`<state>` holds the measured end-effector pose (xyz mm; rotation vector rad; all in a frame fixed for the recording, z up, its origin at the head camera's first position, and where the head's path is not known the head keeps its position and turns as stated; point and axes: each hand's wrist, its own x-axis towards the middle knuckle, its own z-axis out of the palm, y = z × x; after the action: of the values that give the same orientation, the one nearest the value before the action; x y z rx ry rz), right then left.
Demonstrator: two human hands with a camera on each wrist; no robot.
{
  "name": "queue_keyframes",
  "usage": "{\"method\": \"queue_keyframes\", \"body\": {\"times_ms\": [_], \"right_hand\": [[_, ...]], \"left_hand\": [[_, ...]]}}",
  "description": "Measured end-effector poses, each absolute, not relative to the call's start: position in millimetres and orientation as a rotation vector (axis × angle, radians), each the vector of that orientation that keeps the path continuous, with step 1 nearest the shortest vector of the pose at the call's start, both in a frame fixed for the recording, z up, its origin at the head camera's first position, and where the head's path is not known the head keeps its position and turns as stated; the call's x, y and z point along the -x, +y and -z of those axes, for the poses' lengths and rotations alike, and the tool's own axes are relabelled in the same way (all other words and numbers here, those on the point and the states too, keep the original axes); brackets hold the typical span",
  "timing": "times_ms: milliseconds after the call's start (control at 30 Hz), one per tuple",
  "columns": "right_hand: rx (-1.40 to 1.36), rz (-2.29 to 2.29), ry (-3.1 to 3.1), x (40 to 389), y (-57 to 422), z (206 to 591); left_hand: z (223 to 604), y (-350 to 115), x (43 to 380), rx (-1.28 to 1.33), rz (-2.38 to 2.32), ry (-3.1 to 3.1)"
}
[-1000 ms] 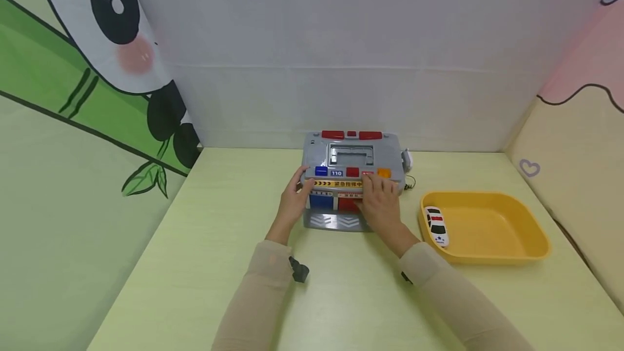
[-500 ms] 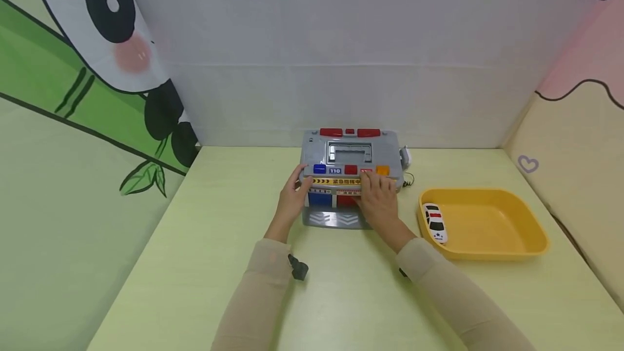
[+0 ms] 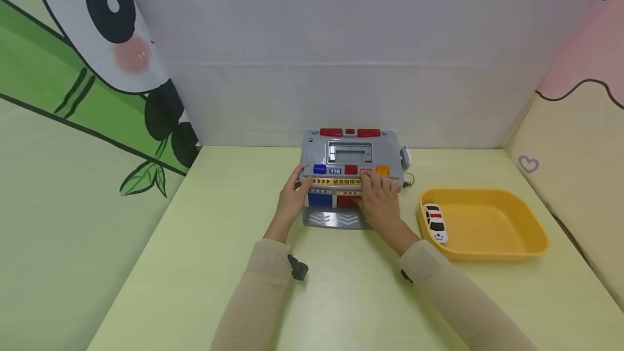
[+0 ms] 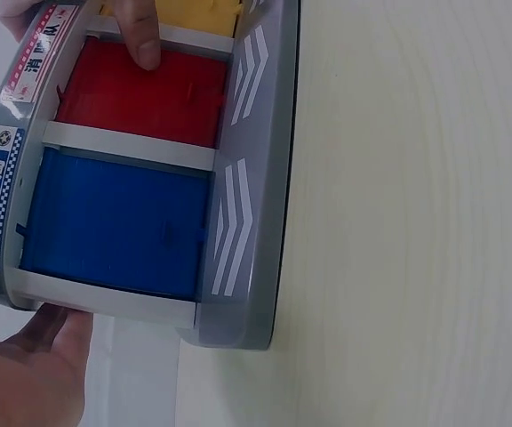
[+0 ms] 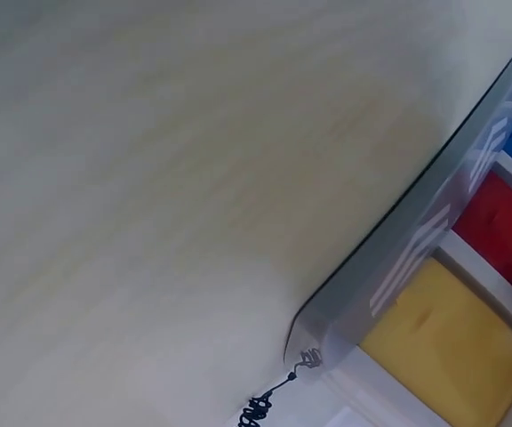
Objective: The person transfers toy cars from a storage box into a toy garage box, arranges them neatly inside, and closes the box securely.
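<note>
A grey toy garage [image 3: 312,150] stands against the back wall, with coloured buttons on top and a ramp [image 4: 252,187] in front. My left hand [image 3: 290,202] grips its left front corner. My right hand [image 3: 380,199] holds the front edge, fingers bent over the top, its thumb [image 4: 148,49] touching the red door [image 4: 140,98]. The blue door [image 4: 114,222] and the yellow door [image 5: 452,342] flank the red one, and all three look closed. In the head view, my right hand hides the yellow door.
To the right, a yellow tray [image 3: 492,256] holds a white toy police car [image 3: 436,223] along its left wall. A grey handset [image 3: 405,157] hangs at the garage's right side, with a coiled black cord [image 5: 256,407]. A white wall [image 3: 312,69] stands directly behind.
The head view has shifted slightly. Both hands keep the same places on the toy garage, and the car stays in the tray.
</note>
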<state>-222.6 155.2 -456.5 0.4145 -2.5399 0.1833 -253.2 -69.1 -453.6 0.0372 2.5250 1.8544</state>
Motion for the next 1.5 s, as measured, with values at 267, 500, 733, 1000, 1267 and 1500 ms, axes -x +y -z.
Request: {"method": "queue_keyframes", "body": {"times_ms": [267, 500, 733, 1000, 1267, 1500], "right_hand": [[-0.478, -0.257, -2.585, 214.5, 161.7, 447.5], [-0.524, -0.295, -2.553, 206.7, 168.6, 444.5], [-0.526, -0.383, -2.525, 203.9, 175.8, 442.5], [-0.528, -0.421, -2.494, 201.3, 185.8, 443.6], [-0.511, -0.377, -2.563, 191.0, 191.4, 441.3], [-0.486, -0.424, -2.548, 187.7, 195.6, 440.4]], "left_hand": [[452.3, -71.3, 254.3, -0.067, -1.859, 2.509], [451.3, -74.4, 258.0, -0.094, -1.866, 2.496], [447.9, -72.8, 260.6, -0.098, -1.890, 2.478], [441.8, -68.4, 263.7, -0.023, -1.877, 2.499], [434.4, -63.9, 265.3, 0.045, -1.853, 2.525], [428.8, -60.0, 266.3, 0.096, -1.815, 2.539]]}}
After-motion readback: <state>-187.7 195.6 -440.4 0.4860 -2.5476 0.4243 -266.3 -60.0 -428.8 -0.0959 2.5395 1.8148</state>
